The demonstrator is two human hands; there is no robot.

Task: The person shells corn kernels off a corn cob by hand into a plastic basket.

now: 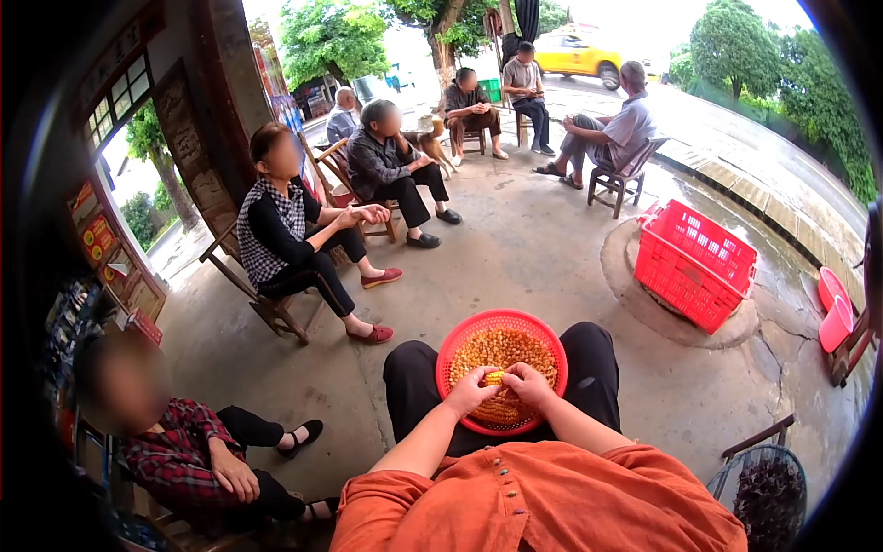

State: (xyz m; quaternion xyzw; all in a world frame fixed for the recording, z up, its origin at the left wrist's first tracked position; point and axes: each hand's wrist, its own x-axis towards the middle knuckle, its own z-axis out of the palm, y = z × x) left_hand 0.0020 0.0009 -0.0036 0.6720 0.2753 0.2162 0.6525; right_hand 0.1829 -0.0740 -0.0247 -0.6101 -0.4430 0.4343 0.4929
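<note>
A red plastic colander basket point(444, 357) rests between my knees, filled with loose yellow-orange corn kernels point(504, 344). Above the kernels, a short piece of corn cob point(494, 378) with yellow kernels on it sits between my two hands. My left hand point(470, 392) is closed around its left side, and the fingers of my right hand point(531, 385) press on it from the right. The fingers cover most of the cob, so its full length is hidden.
A red crate point(694, 262) stands on the concrete floor ahead to the right. Pink basins point(835, 322) are at the far right, and a netted basket point(768, 497) with dark contents is near my right side. Several people sit on chairs at the left and ahead; a dog point(430, 143) stands among them.
</note>
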